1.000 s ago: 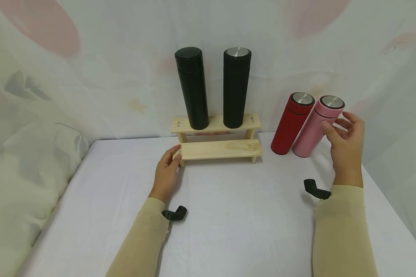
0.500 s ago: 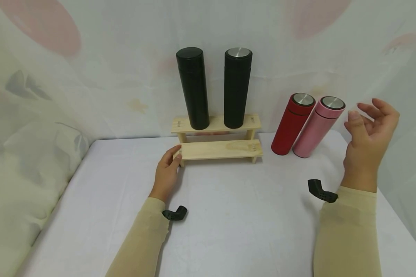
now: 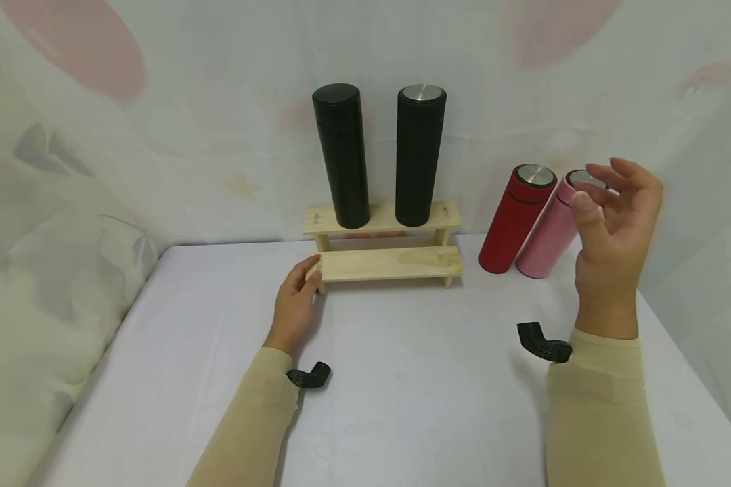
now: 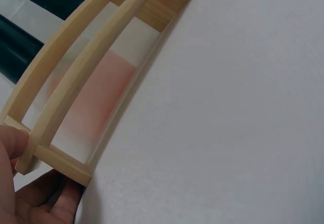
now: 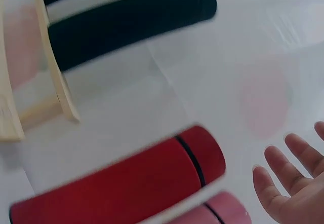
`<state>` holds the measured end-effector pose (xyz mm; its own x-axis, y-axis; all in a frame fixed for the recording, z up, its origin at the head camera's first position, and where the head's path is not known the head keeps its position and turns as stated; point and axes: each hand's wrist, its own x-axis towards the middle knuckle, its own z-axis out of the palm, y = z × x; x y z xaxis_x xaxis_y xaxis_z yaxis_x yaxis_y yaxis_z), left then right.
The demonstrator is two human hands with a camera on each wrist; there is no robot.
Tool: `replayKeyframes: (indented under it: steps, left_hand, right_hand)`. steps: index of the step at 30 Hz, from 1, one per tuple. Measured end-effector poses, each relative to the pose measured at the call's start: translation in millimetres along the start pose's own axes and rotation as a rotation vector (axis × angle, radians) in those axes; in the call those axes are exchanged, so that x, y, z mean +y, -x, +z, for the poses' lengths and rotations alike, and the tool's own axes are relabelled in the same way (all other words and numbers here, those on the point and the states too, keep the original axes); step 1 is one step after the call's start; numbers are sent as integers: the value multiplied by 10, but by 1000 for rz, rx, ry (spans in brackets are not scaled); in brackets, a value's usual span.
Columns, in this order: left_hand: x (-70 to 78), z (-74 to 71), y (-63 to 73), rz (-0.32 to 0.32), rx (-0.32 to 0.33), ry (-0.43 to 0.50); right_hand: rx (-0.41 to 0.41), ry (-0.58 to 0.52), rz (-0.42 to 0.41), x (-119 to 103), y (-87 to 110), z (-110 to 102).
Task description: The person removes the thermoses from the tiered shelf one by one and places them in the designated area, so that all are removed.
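My left hand (image 3: 294, 301) grips the left end of a two-tier wooden rack (image 3: 392, 265). In the left wrist view the thumb lies on the shelf's end, while other fingers reach round the leg. A plain black thermos bottle (image 3: 344, 162) and a black one with a silver lid top (image 3: 420, 162) stand on the upper tier. My right hand (image 3: 615, 247) is raised with relaxed fingers, holding nothing, and partly covers the pink thermos bottle (image 3: 547, 237). Just left of it stands a red thermos bottle (image 3: 514, 226); the right wrist view shows this hand apart from both bottles.
The rack and bottles stand near the back of a table with a white cloth (image 3: 414, 385). A patterned curtain (image 3: 231, 122) hangs behind, and pale fabric (image 3: 55, 270) bulges at the left. Dark curved wrist mounts (image 3: 309, 375) stick out from both sleeves.
My right hand let go of the pink bottle, drew away to the right, then came back left in front of it. The left hand has kept its hold on the rack.
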<state>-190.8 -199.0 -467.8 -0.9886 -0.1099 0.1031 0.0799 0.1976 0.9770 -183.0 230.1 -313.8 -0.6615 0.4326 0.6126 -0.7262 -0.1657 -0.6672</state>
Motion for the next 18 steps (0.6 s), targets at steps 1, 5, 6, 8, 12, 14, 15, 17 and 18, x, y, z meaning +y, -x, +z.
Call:
replayKeyframes:
  steps: [1,5,6,8,12,14,15,17,18]
  left_hand:
    - [-14,1,-4,8,3,-1]
    - [-28,6,-2,29,6,-6]
    - [-29,7,0,32,5,-6]
    - [-34,12,4,32,3,-10]
    - [-38,11,10,22,4,-17]
    - [-36,7,13,18,3,-18]
    - [-33,3,14,15,2,-17]
    - [-24,-4,19,15,2,-15]
    - [-23,-7,18,17,3,-10]
  right_hand:
    - [-26,16,-6,2,21,41]
    - [-130,34,4,25,126,195]
    - [-153,36,11,31,150,229]
    - [-193,25,38,39,196,291]
    - [-259,-7,101,35,260,414]
    - [-294,-31,128,41,283,485]
    - [-314,-40,138,49,292,521]
    - [-358,-51,154,76,305,597]
    - [-380,-56,157,96,308,634]
